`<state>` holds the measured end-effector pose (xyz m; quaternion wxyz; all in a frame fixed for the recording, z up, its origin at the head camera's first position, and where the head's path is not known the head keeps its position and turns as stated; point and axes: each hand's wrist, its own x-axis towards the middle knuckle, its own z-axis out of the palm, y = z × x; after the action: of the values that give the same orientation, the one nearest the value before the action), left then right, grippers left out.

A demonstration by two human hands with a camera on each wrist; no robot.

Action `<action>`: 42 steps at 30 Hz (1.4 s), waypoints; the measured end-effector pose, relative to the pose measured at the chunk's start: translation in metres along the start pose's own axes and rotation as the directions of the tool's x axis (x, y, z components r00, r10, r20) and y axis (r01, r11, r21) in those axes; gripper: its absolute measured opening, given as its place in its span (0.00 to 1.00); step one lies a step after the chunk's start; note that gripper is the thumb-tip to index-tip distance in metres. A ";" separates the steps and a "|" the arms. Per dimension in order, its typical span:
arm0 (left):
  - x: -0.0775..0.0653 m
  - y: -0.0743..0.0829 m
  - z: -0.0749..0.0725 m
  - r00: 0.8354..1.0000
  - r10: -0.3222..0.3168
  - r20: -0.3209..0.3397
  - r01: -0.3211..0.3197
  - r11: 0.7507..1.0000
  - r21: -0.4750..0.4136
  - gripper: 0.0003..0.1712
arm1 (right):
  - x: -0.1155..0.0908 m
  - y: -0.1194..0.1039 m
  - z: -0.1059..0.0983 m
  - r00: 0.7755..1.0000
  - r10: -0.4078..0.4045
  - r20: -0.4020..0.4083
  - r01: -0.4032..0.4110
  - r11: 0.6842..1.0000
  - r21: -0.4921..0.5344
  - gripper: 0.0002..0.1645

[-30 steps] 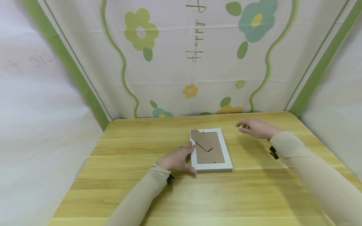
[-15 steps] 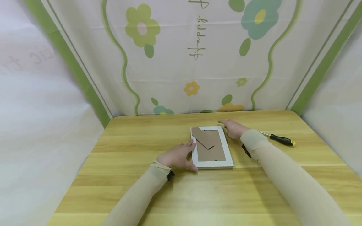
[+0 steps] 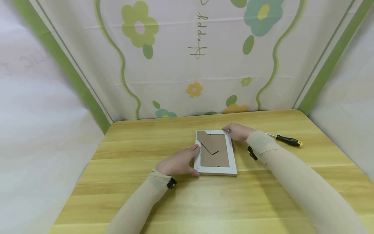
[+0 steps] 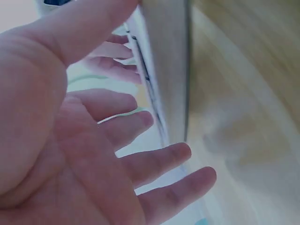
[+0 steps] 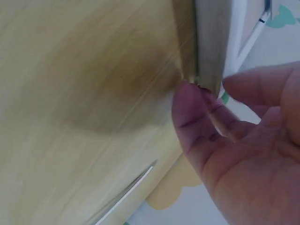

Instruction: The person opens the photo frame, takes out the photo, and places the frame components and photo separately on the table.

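A white picture frame [image 3: 232, 159] lies face down on the wooden table, its brown backing board [image 3: 223, 146] and folded stand flap [image 3: 208, 142] showing in the head view. My left hand [image 3: 178, 161] rests against its left side, the thumb at the near left corner. The left wrist view shows the fingers of this hand [image 4: 98, 150] fairly straight along the frame's edge. At the far right corner, my right hand [image 3: 238, 131] pinches the frame between thumb and fingers. In the right wrist view, the fingertips [image 5: 187, 96] sit at the frame's corner.
A screwdriver [image 3: 288, 140] with a black and yellow handle lies right of the frame, its shaft partly hidden behind the right sleeve. A flower-printed white cloth [image 3: 166, 71] hangs behind the table [image 3: 140, 149]. White cloth also hangs at both sides.
A second ago the right hand held a thin thing right of the frame. It has since moved left to the frame's far right corner; the screwdriver lies on the table. The left hand stays.
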<state>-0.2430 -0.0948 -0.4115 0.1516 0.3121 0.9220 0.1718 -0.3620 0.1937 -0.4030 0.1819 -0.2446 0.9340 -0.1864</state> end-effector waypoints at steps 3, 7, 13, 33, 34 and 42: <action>-0.007 0.003 0.001 0.999 -0.011 -0.049 0.012 0.999 0.033 0.59 | -0.005 -0.006 -0.003 1.000 0.002 0.012 -0.001 0.999 -0.036 0.26; -0.014 0.008 0.005 0.992 -0.067 -0.104 0.075 0.994 0.081 0.61 | -0.015 -0.010 -0.007 0.999 -0.015 0.038 0.019 0.994 -0.109 0.28; -0.017 0.010 0.014 0.982 -0.115 -0.149 0.121 0.992 0.033 0.53 | -0.025 -0.011 -0.007 0.991 -0.110 0.081 0.123 0.977 -0.175 0.19; -0.022 -0.025 0.006 0.989 -0.096 -0.116 0.066 0.969 -0.239 0.23 | -0.053 -0.004 0.011 0.990 -0.123 -0.068 0.114 0.985 -0.130 0.25; -0.021 -0.025 0.004 0.990 -0.096 -0.103 0.068 0.966 -0.250 0.26 | -0.058 -0.006 0.012 0.989 -0.120 -0.082 0.109 0.985 -0.134 0.24; -0.004 -0.028 -0.021 0.987 -0.115 -0.111 0.096 0.981 -0.168 0.29 | -0.104 -0.036 0.024 0.973 -0.028 -0.229 -0.008 0.988 -0.154 0.19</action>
<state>-0.2627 -0.1226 -0.4036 0.1297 0.2385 0.9277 0.2564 -0.2530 0.2125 -0.3826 0.0518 -0.2394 0.9591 -0.1416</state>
